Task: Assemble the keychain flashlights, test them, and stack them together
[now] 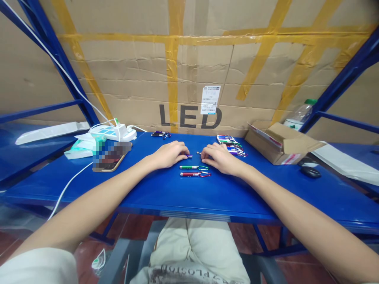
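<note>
My left hand (171,153) rests on the blue table (166,189), its fingers curled round a small purple keychain torch (189,156) whose end pokes out. My right hand (217,157) lies close by on the right, fingers bent, pinching something small and silver at the torch's other end. Just in front of both hands lie a green torch (191,167) and a red torch (191,174), each with a clip. A pile of several coloured torches (231,145) sits behind my right hand.
A phone (111,157) lies at the left, beside a white power strip (114,132) with cables. Another small bunch of torches (161,134) sits at the back. An open cardboard box (281,146) and a black mouse (310,172) are at the right. A large cardboard wall stands behind.
</note>
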The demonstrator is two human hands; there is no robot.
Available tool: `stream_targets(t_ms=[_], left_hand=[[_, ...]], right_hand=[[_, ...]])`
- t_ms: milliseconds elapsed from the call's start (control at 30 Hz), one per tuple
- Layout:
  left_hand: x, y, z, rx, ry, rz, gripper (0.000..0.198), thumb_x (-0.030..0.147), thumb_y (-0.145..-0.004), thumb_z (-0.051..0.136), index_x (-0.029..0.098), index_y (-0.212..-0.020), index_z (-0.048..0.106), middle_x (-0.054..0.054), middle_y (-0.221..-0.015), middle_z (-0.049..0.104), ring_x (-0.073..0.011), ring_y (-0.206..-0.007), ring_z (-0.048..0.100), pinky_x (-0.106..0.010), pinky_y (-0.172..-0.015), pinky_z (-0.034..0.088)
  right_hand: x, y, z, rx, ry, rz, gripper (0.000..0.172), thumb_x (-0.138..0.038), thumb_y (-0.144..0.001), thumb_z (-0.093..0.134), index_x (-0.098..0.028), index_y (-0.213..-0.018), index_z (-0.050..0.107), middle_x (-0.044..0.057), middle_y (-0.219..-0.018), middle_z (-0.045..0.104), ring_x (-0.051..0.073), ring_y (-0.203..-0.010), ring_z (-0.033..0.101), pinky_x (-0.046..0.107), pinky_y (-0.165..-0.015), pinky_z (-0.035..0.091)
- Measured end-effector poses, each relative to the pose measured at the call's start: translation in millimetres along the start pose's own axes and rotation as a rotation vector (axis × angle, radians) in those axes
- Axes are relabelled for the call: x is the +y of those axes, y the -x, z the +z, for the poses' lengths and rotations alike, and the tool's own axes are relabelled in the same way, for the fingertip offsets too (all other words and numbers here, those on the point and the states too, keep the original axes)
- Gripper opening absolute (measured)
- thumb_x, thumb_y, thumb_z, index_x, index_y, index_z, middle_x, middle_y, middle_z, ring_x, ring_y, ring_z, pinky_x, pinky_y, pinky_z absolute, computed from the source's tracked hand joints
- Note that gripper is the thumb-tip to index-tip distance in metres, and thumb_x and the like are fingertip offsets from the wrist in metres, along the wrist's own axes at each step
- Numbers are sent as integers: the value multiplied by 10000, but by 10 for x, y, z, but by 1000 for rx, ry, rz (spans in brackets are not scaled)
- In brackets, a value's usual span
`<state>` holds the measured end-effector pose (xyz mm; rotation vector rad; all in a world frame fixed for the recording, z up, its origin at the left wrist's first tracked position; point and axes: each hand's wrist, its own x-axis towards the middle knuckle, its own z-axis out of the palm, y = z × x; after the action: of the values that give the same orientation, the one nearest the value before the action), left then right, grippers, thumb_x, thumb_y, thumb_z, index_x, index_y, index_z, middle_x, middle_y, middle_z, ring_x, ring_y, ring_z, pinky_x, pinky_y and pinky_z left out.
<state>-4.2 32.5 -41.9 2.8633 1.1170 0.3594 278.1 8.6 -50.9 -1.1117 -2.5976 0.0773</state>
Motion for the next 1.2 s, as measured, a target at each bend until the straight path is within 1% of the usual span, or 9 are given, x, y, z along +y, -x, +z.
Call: stream_targets(t_ms=[167, 333, 433, 500, 600, 700, 767, 1067, 1200], left_hand=[[9, 1, -6, 24, 41, 9, 249, 351, -1095, 587, 214, -1229, 747, -85, -1223, 731, -270, -1160, 663, -361, -983, 493], [5, -4, -5, 38, 52, 14, 255, 368, -1094, 589, 213, -1220, 747, -85, -1226, 734, -270, -1142, 670, -368, -976, 498], [4, -7, -6, 30, 49, 7, 252, 365, -1093, 592, 214, -1222, 747, -84, -1226, 734, -271, -1145, 671, -367, -976, 499], [4, -6, -8, 24, 51, 9, 254, 359, -1095, 588, 210, -1224, 747, -85, -1227, 733, -270, -1150, 671, -367, -981, 499], [4, -2, -10, 25, 47, 11, 256, 354, -1094, 584, 211, -1229, 748, -84, -1223, 733, -267, -1152, 673, -365, -988, 501], [6, 1, -11, 28, 36, 8, 261, 358, -1095, 577, 216, -1229, 750, -83, -1217, 734, -269, -1154, 676, -362, -985, 504], [8, 2, -10, 26, 32, 5, 260, 358, -1094, 577, 218, -1227, 752, -82, -1217, 734, -271, -1157, 677, -359, -981, 506], [15, -3, -12, 8, 20, -8, 250, 358, -1092, 594, 221, -1225, 756, -80, -1225, 736, -275, -1161, 676, -353, -969, 498], [30, 0, -24, -4, 20, -13, 253, 350, -1093, 594, 219, -1237, 755, -84, -1230, 732, -281, -1169, 674, -359, -972, 496]], right_hand=[[1, -5, -26, -11, -62, 15, 79, -244, -1064, 605, -219, -994, 632, 85, -1095, 735, 280, -1047, 588, 376, -865, 326], [24, -27, -72, -42, -159, -6, 88, -204, -1017, 643, -217, -930, 638, 50, -986, 750, 231, -923, 630, 338, -820, 364], [68, -37, -58, -41, -203, 0, 65, -234, -1005, 669, -216, -943, 665, 53, -1016, 762, 234, -939, 644, 341, -841, 400], [102, -40, -25, 6, -182, 9, 106, -288, -1049, 626, -220, -1022, 702, 78, -1086, 766, 259, -1008, 639, 372, -897, 422], [131, -42, 36, 89, -74, 17, 305, -328, -1123, 487, -232, -1253, 746, 142, -1262, 743, 312, -1124, 599, 467, -994, 423], [116, -38, 82, 74, 13, 23, 450, -333, -1153, 378, -285, -1445, 718, 157, -1409, 706, 361, -1185, 540, 558, -1018, 399], [91, -33, 93, 35, 27, 18, 472, -348, -1157, 362, -316, -1474, 711, 145, -1451, 702, 383, -1201, 511, 585, -997, 392], [135, -34, 50, 41, -3, -34, 308, -305, -1118, 506, -253, -1204, 797, 124, -1234, 777, 354, -1166, 513, 518, -1006, 395], [183, -39, 59, 45, 3, -44, 301, -325, -1109, 532, -256, -1231, 799, 129, -1287, 763, 357, -1178, 519, 523, -1007, 399]])
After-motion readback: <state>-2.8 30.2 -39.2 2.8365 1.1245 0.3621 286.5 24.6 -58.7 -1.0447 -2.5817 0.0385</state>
